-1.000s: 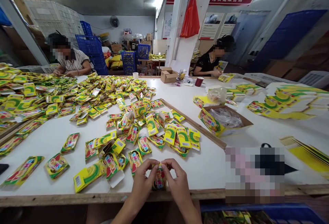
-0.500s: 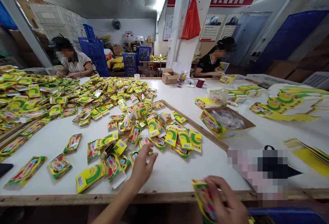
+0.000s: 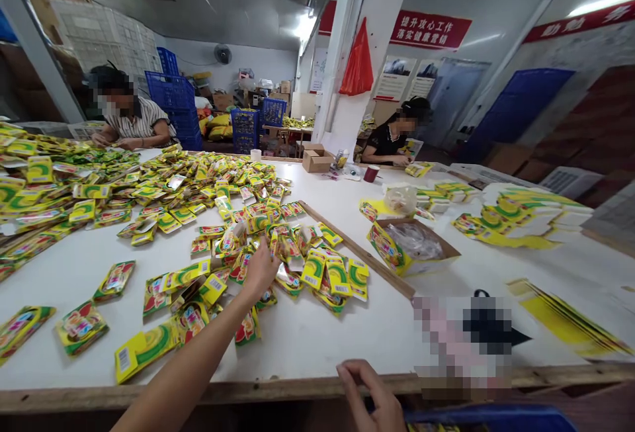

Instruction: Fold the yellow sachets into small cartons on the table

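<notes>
My left hand reaches into the middle of a loose heap of small printed boxes. Its fingers are closed at the edge of one small printed box, which is yellow and green with a pale flap; the fingertips are partly hidden. Near the table's front edge is my right hand, thumb and fingers curved apart with nothing between them. Below it, at the bottom of the picture, shows a blue crate with yellow printed pieces inside. Several more boxes, such as a flat box, lie to the left.
A wooden strip divides the white table. Beyond it are an open carton with clear plastic bags, stacked yellow cartons and flat yellow card. A big pile covers the far left. Two people sit across the table.
My left hand has moved forward into the heap and closed at a box. My right hand has let go of its printed box, which is out of sight. The view has turned right.
</notes>
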A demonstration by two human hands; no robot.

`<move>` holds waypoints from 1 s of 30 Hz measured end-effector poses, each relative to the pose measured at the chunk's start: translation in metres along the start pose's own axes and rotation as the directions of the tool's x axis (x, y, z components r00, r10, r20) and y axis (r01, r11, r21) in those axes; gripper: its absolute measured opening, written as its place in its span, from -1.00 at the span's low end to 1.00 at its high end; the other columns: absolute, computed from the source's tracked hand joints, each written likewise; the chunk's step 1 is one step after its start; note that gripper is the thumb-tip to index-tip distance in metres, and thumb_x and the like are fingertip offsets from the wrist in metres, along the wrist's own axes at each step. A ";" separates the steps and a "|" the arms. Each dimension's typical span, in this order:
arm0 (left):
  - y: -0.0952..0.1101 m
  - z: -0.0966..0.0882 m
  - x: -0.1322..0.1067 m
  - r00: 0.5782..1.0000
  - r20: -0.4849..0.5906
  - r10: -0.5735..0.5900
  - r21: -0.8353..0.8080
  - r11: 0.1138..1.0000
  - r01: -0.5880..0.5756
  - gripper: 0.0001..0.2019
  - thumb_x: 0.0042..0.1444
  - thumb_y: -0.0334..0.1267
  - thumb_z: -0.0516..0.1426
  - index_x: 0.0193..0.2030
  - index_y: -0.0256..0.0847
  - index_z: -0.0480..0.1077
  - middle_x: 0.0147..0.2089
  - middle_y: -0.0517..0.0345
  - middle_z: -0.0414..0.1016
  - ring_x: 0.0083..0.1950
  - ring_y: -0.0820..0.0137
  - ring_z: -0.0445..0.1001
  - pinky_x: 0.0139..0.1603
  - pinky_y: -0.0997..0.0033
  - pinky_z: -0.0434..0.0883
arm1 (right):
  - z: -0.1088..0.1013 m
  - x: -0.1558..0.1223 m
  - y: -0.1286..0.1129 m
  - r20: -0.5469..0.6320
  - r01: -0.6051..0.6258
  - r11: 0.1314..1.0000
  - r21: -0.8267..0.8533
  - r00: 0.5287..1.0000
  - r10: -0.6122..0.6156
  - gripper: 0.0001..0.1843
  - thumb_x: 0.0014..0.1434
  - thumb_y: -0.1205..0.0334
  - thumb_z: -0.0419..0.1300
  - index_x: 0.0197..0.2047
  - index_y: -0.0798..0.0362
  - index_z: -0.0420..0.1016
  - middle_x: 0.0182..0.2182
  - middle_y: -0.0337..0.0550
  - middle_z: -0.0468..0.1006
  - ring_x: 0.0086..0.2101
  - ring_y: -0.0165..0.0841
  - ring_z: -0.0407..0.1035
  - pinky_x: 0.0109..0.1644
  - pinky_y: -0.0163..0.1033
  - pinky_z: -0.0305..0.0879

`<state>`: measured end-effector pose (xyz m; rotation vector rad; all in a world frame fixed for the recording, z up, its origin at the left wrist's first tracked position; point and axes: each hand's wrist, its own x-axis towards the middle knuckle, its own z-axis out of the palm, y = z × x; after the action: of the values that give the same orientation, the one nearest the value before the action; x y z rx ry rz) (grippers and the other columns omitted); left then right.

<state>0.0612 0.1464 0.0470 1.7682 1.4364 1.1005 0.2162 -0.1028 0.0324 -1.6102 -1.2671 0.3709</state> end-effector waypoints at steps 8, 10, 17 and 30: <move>-0.005 -0.028 -0.116 0.950 0.281 0.136 -0.507 0.862 0.026 -0.54 0.17 -0.30 0.08 0.18 -0.06 0.03 -0.12 0.11 0.44 -0.25 0.40 0.52 -0.24 0.41 0.47 | 0.057 0.026 0.004 0.037 -0.012 0.964 0.266 0.999 0.002 -0.66 0.24 0.09 0.14 0.05 0.01 0.41 -0.04 0.00 0.54 -0.12 -0.23 0.51 -0.09 -0.23 0.47; -0.008 -0.026 -0.139 0.912 0.372 0.171 -0.586 0.805 0.088 -0.52 0.20 -0.31 0.08 0.23 -0.03 0.03 -0.08 0.07 0.41 -0.20 0.38 0.51 -0.19 0.36 0.47 | 0.066 0.028 0.003 0.067 -0.019 0.942 0.334 0.998 -0.003 -0.64 0.25 0.12 0.14 0.09 0.01 0.36 -0.06 -0.01 0.55 -0.13 -0.23 0.51 -0.09 -0.21 0.48; -0.024 -0.029 -0.153 0.856 0.485 0.179 -0.540 0.832 0.132 -0.42 0.16 -0.44 0.07 0.30 0.02 0.06 -0.08 0.09 0.35 -0.20 0.40 0.50 -0.18 0.39 0.48 | 0.064 0.018 0.009 0.166 -0.081 0.939 0.334 0.986 0.026 -0.57 0.26 0.16 0.13 0.18 -0.02 0.25 -0.19 -0.12 0.59 -0.21 -0.28 0.53 -0.16 -0.27 0.47; -0.022 -0.023 -0.145 0.955 0.227 0.191 -0.399 0.913 -0.088 -0.74 0.23 -0.32 0.08 0.05 -0.14 0.39 0.07 -0.06 0.48 0.10 0.20 0.47 0.13 0.14 0.41 | 0.080 0.049 0.000 0.147 0.020 0.958 0.288 0.987 -0.064 -0.83 0.24 0.16 0.15 -0.17 0.03 0.50 -0.28 -0.10 0.59 -0.23 -0.24 0.50 -0.14 -0.23 0.44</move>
<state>0.0200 0.0097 0.0062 1.6713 0.8740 1.0868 0.1772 -0.0201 0.0125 -1.3270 -1.2959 0.6329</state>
